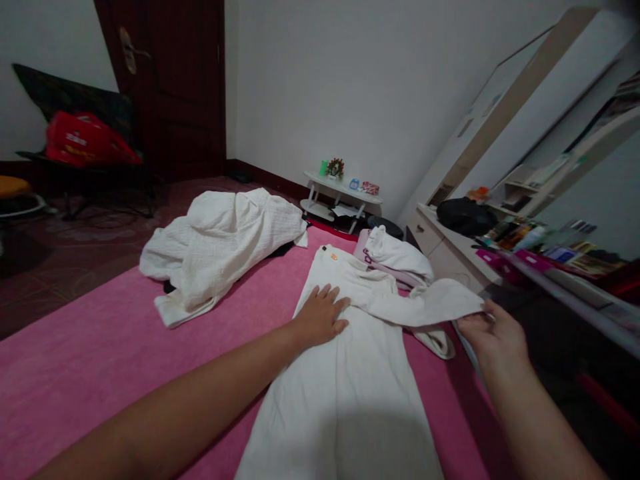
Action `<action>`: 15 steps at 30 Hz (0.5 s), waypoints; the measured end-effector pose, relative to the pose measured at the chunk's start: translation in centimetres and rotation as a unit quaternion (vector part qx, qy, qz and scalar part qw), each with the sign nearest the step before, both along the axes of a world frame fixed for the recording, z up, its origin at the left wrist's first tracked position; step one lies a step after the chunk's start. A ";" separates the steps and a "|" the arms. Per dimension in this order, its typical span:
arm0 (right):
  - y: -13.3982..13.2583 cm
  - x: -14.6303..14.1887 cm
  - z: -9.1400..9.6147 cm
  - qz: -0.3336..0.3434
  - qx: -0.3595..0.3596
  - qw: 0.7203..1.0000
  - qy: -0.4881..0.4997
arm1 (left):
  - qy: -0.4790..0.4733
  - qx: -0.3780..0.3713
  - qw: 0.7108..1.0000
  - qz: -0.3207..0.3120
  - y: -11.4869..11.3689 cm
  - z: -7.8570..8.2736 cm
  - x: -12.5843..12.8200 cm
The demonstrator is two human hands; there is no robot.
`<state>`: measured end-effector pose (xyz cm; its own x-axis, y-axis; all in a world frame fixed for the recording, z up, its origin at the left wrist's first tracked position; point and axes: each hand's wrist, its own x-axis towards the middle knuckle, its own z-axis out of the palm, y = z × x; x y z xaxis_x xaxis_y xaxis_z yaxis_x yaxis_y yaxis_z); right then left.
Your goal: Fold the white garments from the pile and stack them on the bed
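A long white garment point(360, 373) lies spread on the pink bed cover point(90, 393), its collar end away from me. My left hand point(323, 319) rests flat on its upper part, fingers spread. On the right, my right hand point(495, 330) pinches the end of a sleeve point(430, 303) and holds it stretched out to the side, slightly raised. Under that sleeve, another strip of white cloth point(435, 340) hangs near the bed's right edge. The lower end of the garment runs out of view toward me.
Left of the garment lies a heap of white clothing point(225, 240). Folded white clothes point(397, 257) sit at the far right corner. Beyond stands a small white table point(345, 190); a cluttered dresser point(435, 233) flanks the right side. A red bag point(85, 140) rests on a chair.
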<state>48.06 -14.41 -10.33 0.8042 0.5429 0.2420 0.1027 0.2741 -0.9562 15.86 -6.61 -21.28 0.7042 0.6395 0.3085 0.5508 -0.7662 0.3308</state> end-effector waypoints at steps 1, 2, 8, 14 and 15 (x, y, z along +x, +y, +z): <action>0.8 -0.4 0.4 0.021 -0.008 0.997 0.068 | -0.016 -0.009 1.000 0.002 0.0 0.1 0.1; 1.8 -1.2 1.1 0.036 -0.008 0.992 0.123 | -0.037 -0.022 0.999 0.007 0.0 0.1 0.1; 8.7 -11.3 7.0 0.195 0.108 0.939 0.263 | -0.269 -0.165 0.946 0.075 1.0 0.4 -0.2; 15.5 -24.3 8.8 0.277 0.101 0.893 0.340 | -0.464 -0.258 0.837 0.134 2.5 0.7 -1.3; 16.5 -26.0 8.4 0.278 0.092 0.892 0.344 | -0.481 -0.262 0.826 0.138 2.8 0.6 -1.4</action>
